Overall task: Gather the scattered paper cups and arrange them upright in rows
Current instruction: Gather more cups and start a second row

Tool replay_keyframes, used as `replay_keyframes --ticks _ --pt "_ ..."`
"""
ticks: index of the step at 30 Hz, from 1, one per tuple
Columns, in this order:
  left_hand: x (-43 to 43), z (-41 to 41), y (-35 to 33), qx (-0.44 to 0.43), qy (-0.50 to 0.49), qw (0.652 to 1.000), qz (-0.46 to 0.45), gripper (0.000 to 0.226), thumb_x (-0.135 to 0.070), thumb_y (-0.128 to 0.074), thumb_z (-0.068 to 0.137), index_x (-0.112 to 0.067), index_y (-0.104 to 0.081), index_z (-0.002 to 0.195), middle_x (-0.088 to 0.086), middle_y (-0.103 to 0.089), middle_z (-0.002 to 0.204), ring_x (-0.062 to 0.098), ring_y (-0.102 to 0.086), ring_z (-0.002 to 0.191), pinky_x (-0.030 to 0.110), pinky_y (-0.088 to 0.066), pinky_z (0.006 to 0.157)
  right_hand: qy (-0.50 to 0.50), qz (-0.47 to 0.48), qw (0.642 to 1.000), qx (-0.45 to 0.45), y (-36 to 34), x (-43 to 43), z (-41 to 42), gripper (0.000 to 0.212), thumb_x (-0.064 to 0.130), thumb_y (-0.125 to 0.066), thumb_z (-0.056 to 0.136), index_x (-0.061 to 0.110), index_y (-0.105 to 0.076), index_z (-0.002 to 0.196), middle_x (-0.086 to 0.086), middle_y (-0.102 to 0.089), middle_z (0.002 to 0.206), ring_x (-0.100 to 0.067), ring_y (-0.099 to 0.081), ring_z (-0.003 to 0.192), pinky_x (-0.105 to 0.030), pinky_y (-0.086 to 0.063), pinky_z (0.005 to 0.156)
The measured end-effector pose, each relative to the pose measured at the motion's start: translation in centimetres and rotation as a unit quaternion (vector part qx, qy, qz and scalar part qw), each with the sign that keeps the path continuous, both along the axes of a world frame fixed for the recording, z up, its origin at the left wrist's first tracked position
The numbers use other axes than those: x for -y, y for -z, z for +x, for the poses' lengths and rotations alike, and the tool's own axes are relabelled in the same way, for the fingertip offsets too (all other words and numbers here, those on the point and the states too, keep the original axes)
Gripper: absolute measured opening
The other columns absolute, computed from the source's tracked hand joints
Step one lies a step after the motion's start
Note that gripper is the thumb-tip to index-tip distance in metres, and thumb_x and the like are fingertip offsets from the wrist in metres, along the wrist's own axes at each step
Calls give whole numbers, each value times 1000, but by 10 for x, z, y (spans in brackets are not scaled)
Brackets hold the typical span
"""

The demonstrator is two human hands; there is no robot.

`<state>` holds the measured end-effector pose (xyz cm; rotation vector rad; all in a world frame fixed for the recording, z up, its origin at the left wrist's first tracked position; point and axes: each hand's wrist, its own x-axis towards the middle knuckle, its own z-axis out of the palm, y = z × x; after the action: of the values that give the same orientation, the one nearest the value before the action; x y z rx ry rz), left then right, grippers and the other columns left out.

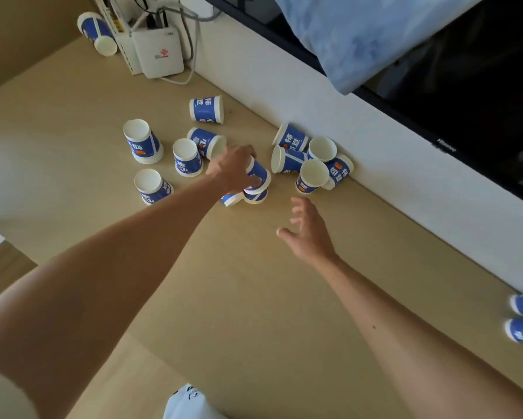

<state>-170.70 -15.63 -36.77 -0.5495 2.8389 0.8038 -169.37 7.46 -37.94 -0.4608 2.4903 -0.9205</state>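
Cups [143,141] on desk [239,282]; router [158,52] behind.

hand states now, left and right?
Left hand: holding, fingers curled round a blue paper cup.
Right hand: open, fingers spread, holding nothing.

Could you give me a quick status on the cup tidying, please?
Left hand gripping one paper cup. Right hand open, empty, over the table. Other cups scattered close around, several on their sides.
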Motion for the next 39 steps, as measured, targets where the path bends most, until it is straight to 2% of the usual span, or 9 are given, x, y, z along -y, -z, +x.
replay_keyframes --ticks 3,9,13,18,22,26,31,35,39 --pt "10 10 -6 -64 -114 988 86 57 -43 -79 73 -19 -58 119 1 -55 98 21 -55 91 31 -44 73 -12 25 1000 -11 -3 15 -19 75 20 -77 81 18 -38 145 -4 -48 139 -13 -57 110 -33 -50 90" --pt "28 59 -15 -136 -342 885 285 63 -56 -81 63 -23 -56 110 -9 -59 92 5 -59 75 21 -42 59 -141 104 978 -109 -9 66 -56 85 18 -76 80 20 -31 152 -9 -35 148 -28 -46 132 -45 -51 94" --pt "23 94 -10 -136 -383 849 337 54 -51 -83 62 -26 -55 101 -7 -67 91 3 -62 67 23 -45 59 -273 223 924 -152 -5 93 -64 88 23 -75 84 32 -23 155 -8 -23 156 -33 -46 133 -52 -53 94" --pt "7 120 -2 -139 -374 842 363 56 -43 -85 66 -26 -57 111 -8 -67 100 -4 -65 68 17 -47 57 -318 301 874 -210 6 93 -53 56 27 -69 89 23 -42 137 -9 -41 138 -31 -60 108 -35 -47 77" --pt "-13 126 0 -141 -341 846 384 49 -33 -85 69 -25 -58 109 -10 -68 96 -9 -64 64 7 -45 49 -247 276 913 -170 14 56 -43 54 12 -68 87 15 -40 133 -11 -47 132 -33 -57 113 -37 -43 77" --pt "-35 124 1 -132 -309 857 391 46 -24 -85 72 -28 -59 110 -7 -68 99 -9 -64 69 5 -45 54 -155 278 944 -87 15 7 -40 74 24 -77 79 13 -35 139 -13 -53 131 -36 -57 118 -39 -48 90" --pt "-97 112 -7 -98 -214 886 399 48 -32 -80 66 -20 -66 111 6 -71 100 9 -64 80 16 -48 68 76 129 988 40 7 -80 -30 66 34 -86 68 15 -46 117 -4 -65 113 -28 -64 103 -31 -46 75" --pt "-166 98 -12 -76 -148 899 406 28 -25 -82 72 -23 -68 97 -1 -70 84 4 -58 68 12 -45 61 214 -36 972 91 -4 -167 -10 63 32 -87 69 25 -50 120 8 -64 102 -7 -65 81 -19 -44 59" --pt "-241 88 -16 -73 -104 896 424 47 -18 -85 67 -21 -64 108 -9 -69 84 -4 -61 65 8 -46 56 315 -149 928 130 -13 -252 11 70 27 -86 74 34 -46 130 10 -61 106 -1 -65 81 -10 -45 54"
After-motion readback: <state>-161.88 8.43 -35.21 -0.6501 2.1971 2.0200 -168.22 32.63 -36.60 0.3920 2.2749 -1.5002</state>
